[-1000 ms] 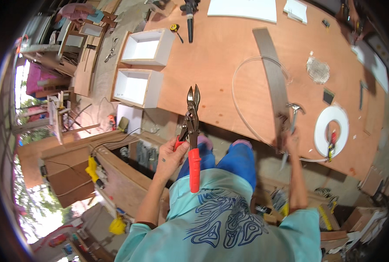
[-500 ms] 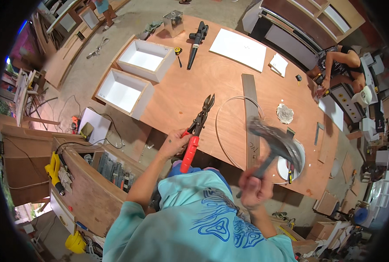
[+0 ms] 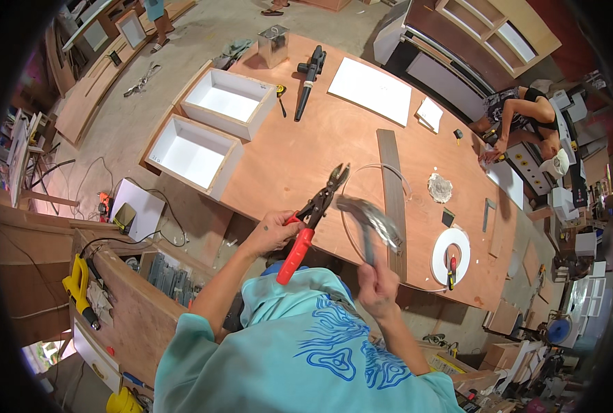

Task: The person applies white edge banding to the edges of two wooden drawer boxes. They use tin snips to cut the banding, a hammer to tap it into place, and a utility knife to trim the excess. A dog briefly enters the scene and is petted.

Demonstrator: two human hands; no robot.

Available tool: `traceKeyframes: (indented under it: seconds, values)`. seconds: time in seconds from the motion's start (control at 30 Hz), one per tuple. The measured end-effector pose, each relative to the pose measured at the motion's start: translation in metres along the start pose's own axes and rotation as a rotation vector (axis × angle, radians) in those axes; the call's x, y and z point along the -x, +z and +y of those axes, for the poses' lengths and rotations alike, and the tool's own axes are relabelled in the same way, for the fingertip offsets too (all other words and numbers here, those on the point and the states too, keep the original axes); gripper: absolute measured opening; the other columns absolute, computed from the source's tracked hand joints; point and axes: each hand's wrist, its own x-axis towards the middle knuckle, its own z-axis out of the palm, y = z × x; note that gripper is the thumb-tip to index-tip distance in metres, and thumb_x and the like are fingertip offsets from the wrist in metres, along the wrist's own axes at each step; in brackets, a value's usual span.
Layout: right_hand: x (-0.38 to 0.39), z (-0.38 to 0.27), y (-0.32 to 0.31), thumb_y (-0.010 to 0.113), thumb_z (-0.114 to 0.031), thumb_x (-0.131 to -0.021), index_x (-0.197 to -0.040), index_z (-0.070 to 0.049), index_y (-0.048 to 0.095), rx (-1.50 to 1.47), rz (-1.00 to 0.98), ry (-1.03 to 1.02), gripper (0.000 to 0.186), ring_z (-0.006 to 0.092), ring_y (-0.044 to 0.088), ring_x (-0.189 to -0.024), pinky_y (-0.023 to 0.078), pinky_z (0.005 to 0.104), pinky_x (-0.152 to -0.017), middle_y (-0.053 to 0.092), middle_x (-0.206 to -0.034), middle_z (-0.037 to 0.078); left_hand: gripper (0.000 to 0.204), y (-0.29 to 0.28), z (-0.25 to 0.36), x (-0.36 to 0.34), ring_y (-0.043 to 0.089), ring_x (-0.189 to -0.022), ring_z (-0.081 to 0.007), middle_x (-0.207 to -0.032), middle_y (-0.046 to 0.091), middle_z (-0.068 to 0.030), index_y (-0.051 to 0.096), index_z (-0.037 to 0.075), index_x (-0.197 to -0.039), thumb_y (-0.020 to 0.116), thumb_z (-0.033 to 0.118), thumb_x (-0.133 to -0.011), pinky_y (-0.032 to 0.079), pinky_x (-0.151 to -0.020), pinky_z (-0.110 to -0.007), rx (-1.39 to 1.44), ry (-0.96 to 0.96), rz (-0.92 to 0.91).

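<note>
My left hand [image 3: 271,233] is closed around the red handles of a pair of tin snips [image 3: 318,205], with its dark jaws pointing up and away over the near table edge. The jaws look slightly parted. Close to them on the right, my right hand [image 3: 378,283] grips a claw hammer [image 3: 375,221] by the handle, head up and smeared by motion. Behind the hammer lie a brown wooden strip [image 3: 391,172] and a thin looped band [image 3: 404,180] on the wooden table [image 3: 299,151]. Whether hammer and snips touch, I cannot tell.
Two white-lined drawer boxes [image 3: 195,153] stand at the table's left. A black blower [image 3: 309,79] and a white panel [image 3: 370,91] lie at the back. Rightward are a white roll [image 3: 439,255] and a crouching person [image 3: 527,113]. A yellow drill [image 3: 79,286] sits lower left.
My right hand has swung the hammer left, from over the white roll to beside the snips. The snips have shifted slightly down and right, still in my left hand.
</note>
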Motion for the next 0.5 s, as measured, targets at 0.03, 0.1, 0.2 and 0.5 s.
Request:
traceKeyframes:
  seconds: [0.03, 0.1, 0.2, 0.5]
  values:
    - [-0.001, -0.001, 0.001, 0.048, -0.019, -0.100, -0.126, 0.007, 0.054, 0.036, 0.002, -0.017, 0.037, 0.0071, 0.047, -0.050, 0.038, 0.0224, -0.047, 0.050, -0.059, 0.000, 0.018, -0.002, 0.001, -0.001, 0.035, -0.042, -0.0002, -0.060, 0.049, 0.0071, 0.062, 0.006, -0.092, 0.060, 0.023, -0.096, 0.024, -0.037, -0.019, -0.005, -0.002, -0.013]
    - [-0.008, -0.006, 0.005, 0.048, -0.017, -0.100, -0.130, 0.008, 0.051, 0.094, -0.007, -0.044, 0.039, 0.0073, 0.046, -0.050, 0.038, 0.0231, -0.047, 0.050, -0.059, 0.000, 0.017, -0.012, 0.001, 0.000, 0.035, -0.042, -0.0001, -0.059, 0.049, 0.0073, 0.062, 0.006, -0.092, 0.060, 0.023, -0.096, 0.023, -0.037, -0.019, -0.006, -0.013, -0.017]
    - [-0.001, -0.022, 0.003, 0.048, -0.018, -0.100, -0.134, 0.007, 0.048, -0.114, 0.053, 0.027, 0.042, 0.0074, 0.046, -0.050, 0.038, 0.0226, -0.047, 0.050, -0.061, 0.001, 0.016, -0.020, -0.001, 0.005, 0.034, -0.042, 0.0000, -0.058, 0.048, 0.0078, 0.063, 0.006, -0.093, 0.060, 0.021, -0.096, 0.023, -0.037, -0.019, 0.022, -0.031, -0.030]
    - [-0.006, -0.030, 0.003, 0.049, -0.013, -0.100, -0.134, 0.010, 0.045, -0.041, 0.058, 0.049, 0.041, 0.0073, 0.046, -0.051, 0.037, 0.0220, -0.046, 0.052, -0.063, 0.001, 0.021, -0.037, 0.013, 0.013, 0.051, -0.056, -0.0051, -0.063, 0.051, 0.0067, 0.065, 0.002, -0.086, 0.066, 0.022, -0.092, 0.038, -0.049, -0.024, -0.400, 0.200, 0.182]
